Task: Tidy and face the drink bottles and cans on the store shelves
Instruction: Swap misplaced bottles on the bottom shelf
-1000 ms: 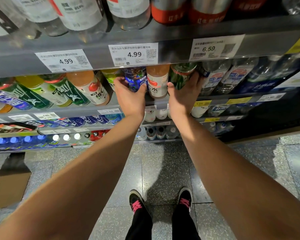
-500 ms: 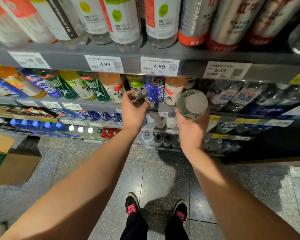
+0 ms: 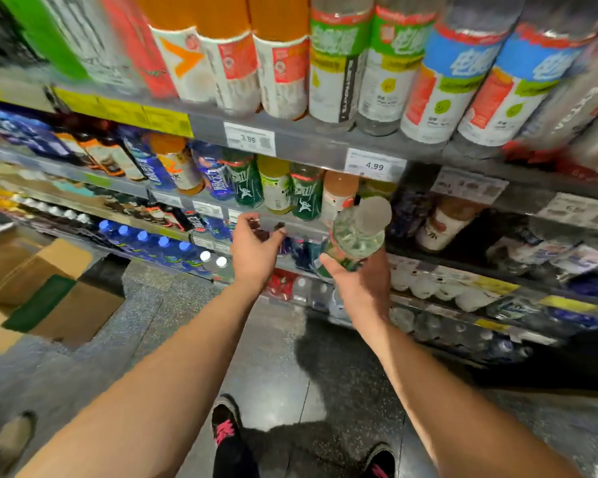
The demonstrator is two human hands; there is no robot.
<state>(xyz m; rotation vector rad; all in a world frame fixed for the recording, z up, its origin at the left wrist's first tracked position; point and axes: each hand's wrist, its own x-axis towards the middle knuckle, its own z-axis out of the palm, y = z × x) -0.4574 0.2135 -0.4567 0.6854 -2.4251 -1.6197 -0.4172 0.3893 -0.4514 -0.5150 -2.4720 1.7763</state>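
Right hand (image 3: pixel 359 288) has its fingers wrapped round a clear bottle (image 3: pixel 356 232), held out in front of the shelf (image 3: pixel 308 143) with its base pointing at the camera, off the shelf and just below the 4.99 price tag (image 3: pixel 375 165). Left hand (image 3: pixel 254 250) is beside it holding nothing, fingers loosely spread near the shelf edge. Green and orange bottles (image 3: pixel 273 188) stand in a row just behind. Cardboard box (image 3: pixel 42 291) on the floor to the left, picture's pretty blurry

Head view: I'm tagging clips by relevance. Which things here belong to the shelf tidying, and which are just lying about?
Job:
clear plastic bottle with green label, held by the right hand
left hand, empty
dark green bottles on the shelf

Lying about:
brown cardboard boxes on the floor
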